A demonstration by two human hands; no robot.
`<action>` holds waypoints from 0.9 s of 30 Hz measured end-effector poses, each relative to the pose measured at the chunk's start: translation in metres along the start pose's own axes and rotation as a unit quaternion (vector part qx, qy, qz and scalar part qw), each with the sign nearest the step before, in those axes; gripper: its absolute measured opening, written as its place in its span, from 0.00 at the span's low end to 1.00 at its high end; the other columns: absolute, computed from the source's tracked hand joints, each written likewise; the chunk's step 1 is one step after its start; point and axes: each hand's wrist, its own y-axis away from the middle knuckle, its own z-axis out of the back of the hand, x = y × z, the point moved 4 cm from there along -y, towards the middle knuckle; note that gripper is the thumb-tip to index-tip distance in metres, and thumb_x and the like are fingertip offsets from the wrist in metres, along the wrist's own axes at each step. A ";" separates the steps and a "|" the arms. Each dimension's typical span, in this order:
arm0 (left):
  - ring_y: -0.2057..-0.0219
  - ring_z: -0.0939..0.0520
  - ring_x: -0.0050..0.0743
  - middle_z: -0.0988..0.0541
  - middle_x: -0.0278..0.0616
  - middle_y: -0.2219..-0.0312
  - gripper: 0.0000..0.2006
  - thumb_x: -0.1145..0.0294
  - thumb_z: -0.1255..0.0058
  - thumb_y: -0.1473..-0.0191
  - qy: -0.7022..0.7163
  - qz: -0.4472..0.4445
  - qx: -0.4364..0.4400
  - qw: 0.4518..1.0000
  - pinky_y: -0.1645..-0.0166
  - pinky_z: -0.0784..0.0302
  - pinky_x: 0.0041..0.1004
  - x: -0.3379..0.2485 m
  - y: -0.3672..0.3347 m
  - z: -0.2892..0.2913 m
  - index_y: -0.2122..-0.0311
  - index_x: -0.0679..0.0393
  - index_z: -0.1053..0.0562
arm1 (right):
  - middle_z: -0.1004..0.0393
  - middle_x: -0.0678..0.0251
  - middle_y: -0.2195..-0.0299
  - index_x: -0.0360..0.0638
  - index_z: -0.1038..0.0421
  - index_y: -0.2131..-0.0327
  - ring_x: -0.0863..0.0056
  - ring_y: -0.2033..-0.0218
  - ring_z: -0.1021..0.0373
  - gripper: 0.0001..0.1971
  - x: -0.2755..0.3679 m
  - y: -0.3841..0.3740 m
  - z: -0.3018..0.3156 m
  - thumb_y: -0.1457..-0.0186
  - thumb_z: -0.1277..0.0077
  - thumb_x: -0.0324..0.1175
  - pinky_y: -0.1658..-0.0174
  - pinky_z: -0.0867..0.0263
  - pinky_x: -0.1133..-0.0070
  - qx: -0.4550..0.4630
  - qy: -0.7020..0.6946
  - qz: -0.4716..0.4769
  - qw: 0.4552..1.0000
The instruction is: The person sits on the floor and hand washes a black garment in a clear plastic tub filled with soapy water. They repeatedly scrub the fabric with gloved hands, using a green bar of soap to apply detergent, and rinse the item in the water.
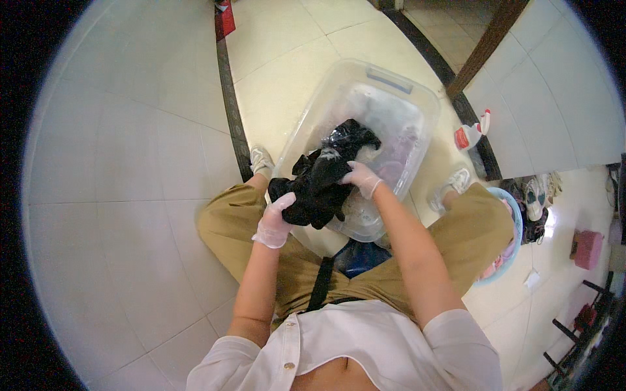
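Buttoned white shirt (391,332) nearest, filmy-gloved left fingers (284,201) and right fingers (355,171) pinch crumpled black cloth (319,182).

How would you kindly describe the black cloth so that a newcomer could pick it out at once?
Start at the large, clear plastic tub just above the view's middle. Over its near left part, the left hand and right hand, both gloved, hold a bunched black cloth. Its deep black sets it apart from the white suds in the tub.
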 end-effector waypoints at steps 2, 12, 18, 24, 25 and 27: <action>0.59 0.25 0.34 0.27 0.40 0.59 0.23 0.69 0.46 0.57 -0.107 -0.019 -0.053 0.993 0.55 0.29 0.30 -0.005 -0.002 0.005 0.52 0.61 0.33 | 0.43 0.55 0.44 0.32 0.51 0.43 0.67 0.45 0.44 0.44 0.015 0.021 0.005 0.69 0.44 0.20 0.44 0.49 0.78 -0.027 -0.025 0.032 0.999; 0.66 0.22 0.52 0.24 0.61 0.68 0.27 0.57 0.40 0.61 -0.617 -0.121 -0.313 0.712 0.60 0.29 0.36 -0.022 -0.033 0.023 0.64 0.74 0.29 | 0.29 0.57 0.59 0.52 0.26 0.62 0.55 0.52 0.36 0.19 0.076 0.068 0.082 0.63 0.41 0.33 0.48 0.42 0.71 -0.235 0.614 0.064 0.751; 0.65 0.22 0.53 0.24 0.61 0.68 0.28 0.57 0.38 0.62 -0.477 -0.216 -0.366 0.769 0.59 0.29 0.37 -0.018 -0.051 0.078 0.65 0.76 0.30 | 0.29 0.57 0.63 0.46 0.25 0.71 0.59 0.58 0.35 0.15 0.129 0.093 0.115 0.70 0.40 0.30 0.53 0.40 0.69 -0.329 0.500 0.252 0.760; 0.65 0.24 0.60 0.25 0.66 0.71 0.38 0.36 0.51 0.58 -0.746 -0.059 -0.250 0.615 0.60 0.28 0.42 -0.030 -0.045 0.029 0.68 0.74 0.29 | 0.30 0.63 0.61 0.46 0.26 0.77 0.61 0.55 0.38 0.11 0.212 0.145 0.073 0.72 0.39 0.28 0.50 0.43 0.74 -0.232 0.409 0.427 0.772; 0.65 0.24 0.60 0.25 0.65 0.71 0.38 0.36 0.52 0.58 -0.739 -0.055 -0.279 0.611 0.60 0.28 0.42 -0.032 -0.045 0.029 0.69 0.74 0.29 | 0.30 0.63 0.61 0.45 0.26 0.77 0.61 0.54 0.38 0.11 0.216 0.147 0.065 0.72 0.39 0.27 0.49 0.44 0.74 -0.212 0.396 0.424 0.787; 0.67 0.23 0.60 0.24 0.62 0.73 0.37 0.34 0.56 0.56 -0.718 -0.063 -0.375 0.583 0.62 0.27 0.42 -0.035 -0.041 0.028 0.71 0.72 0.28 | 0.30 0.63 0.59 0.43 0.28 0.76 0.65 0.52 0.37 0.11 0.220 0.150 0.045 0.70 0.41 0.23 0.47 0.44 0.75 -0.177 0.388 0.421 0.801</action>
